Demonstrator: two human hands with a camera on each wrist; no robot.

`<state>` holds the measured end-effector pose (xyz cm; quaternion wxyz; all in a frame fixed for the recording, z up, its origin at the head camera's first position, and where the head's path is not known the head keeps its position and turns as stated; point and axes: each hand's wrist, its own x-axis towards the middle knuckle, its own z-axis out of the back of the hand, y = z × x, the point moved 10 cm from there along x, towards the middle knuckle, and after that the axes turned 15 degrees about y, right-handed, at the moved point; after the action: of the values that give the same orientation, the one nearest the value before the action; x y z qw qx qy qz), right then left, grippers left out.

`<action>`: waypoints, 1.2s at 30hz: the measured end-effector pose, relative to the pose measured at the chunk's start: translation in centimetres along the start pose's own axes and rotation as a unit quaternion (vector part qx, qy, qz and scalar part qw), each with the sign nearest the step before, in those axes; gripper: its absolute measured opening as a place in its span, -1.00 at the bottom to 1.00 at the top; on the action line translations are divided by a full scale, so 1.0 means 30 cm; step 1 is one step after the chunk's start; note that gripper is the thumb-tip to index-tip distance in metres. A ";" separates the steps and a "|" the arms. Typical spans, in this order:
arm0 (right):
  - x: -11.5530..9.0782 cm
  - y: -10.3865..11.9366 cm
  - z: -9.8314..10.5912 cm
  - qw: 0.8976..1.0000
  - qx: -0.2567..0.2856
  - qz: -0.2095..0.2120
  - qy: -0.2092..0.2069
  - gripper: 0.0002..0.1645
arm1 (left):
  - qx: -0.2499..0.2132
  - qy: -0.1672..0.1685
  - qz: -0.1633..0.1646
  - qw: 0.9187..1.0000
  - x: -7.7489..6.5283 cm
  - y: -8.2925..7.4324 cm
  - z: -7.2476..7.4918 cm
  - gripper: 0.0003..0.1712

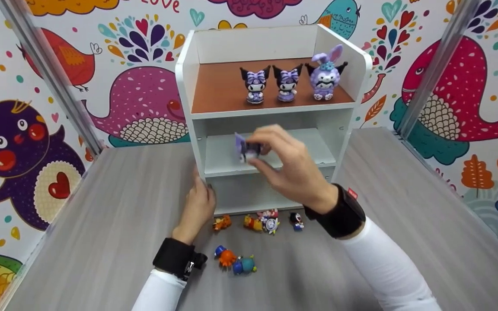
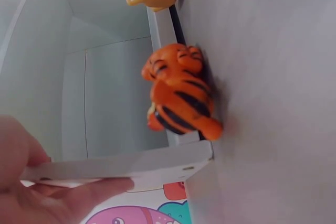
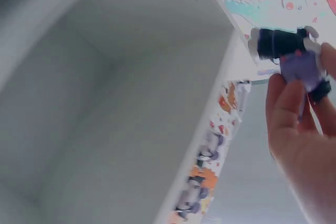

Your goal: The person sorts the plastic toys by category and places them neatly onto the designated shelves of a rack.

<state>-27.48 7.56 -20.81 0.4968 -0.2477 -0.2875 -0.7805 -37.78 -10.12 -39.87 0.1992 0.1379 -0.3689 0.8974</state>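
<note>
Between the thumb and fingers of my right hand (image 1: pixel 290 162) is a small purple-and-black figurine (image 1: pixel 249 150), tilted and blurred in the head view, held in front of the middle level of a white shelf unit (image 1: pixel 270 194). The right wrist view shows its purple body (image 3: pixel 302 67) and black part at the fingertips. Low on the unit's left side, my left hand (image 1: pixel 197 202) grips the side panel (image 2: pixel 131 166), thumb on one face and fingers on the other. A Tigger figurine (image 2: pixel 181 95) lies near that hand, against the unit's base.
On the brown top level stand two black-eared figurines (image 1: pixel 255 88) with purple bows and a fluffy purple rabbit-eared one (image 1: pixel 324 80). Along the base lie a Winnie-the-Pooh figurine (image 1: pixel 253 223) and a dark figurine (image 1: pixel 296 221). Orange (image 1: pixel 226 258) and teal-blue (image 1: pixel 244 265) figurines lie nearer.
</note>
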 end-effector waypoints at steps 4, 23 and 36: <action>0.072 0.009 0.056 0.999 -0.016 0.005 -0.033 -0.69 | 0.000 -0.001 -0.002 1.000 0.004 -0.001 0.011 -0.23; 0.222 -0.083 0.042 0.997 -0.056 -0.045 -0.034 -0.71 | -0.011 0.008 0.018 1.000 -0.007 0.011 0.002 -0.24; 0.270 -0.106 -0.004 0.994 -0.083 -0.064 -0.025 -0.70 | -0.021 0.007 0.000 1.000 -0.001 0.003 -0.003 -0.23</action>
<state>-33.52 3.42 -16.10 0.4165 -0.2889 -0.2496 -0.8251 -37.82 -10.13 -40.00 0.2041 0.1272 -0.3860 0.8906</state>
